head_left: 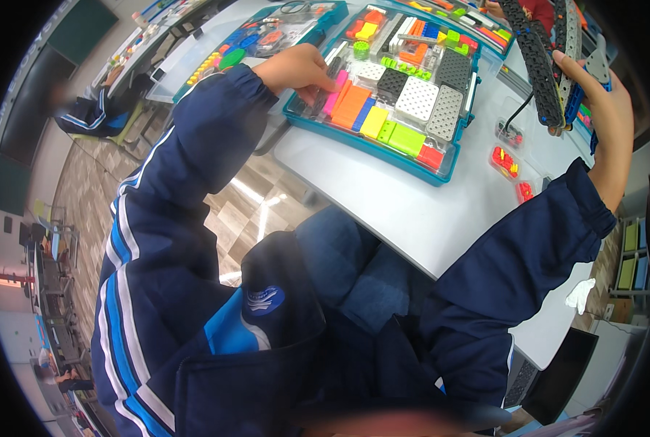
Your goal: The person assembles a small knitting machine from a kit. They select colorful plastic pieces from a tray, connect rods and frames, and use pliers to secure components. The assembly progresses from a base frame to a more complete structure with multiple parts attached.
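Note:
My left hand (301, 71) reaches into the left end of a teal-edged parts case (374, 154). Its fingers are curled together beside dark pieces and a pink building block (337, 90); what they pinch, if anything, is hidden. To the right of that pink block lie orange blocks (350, 104), a yellow block (374, 122), lime green blocks (401, 138) and a red block (430, 156). Raised at the upper right, my right hand (610, 109) is closed around a building-brick model (547, 80) of black and grey beams with some blue parts.
A second parts case (263, 33) sits behind my left hand. On the white table (369, 193), small clear boxes of red and yellow pieces (505, 162) lie right of the case. A black cable (518, 111) runs near the model. A dark screen (560, 375) stands at lower right.

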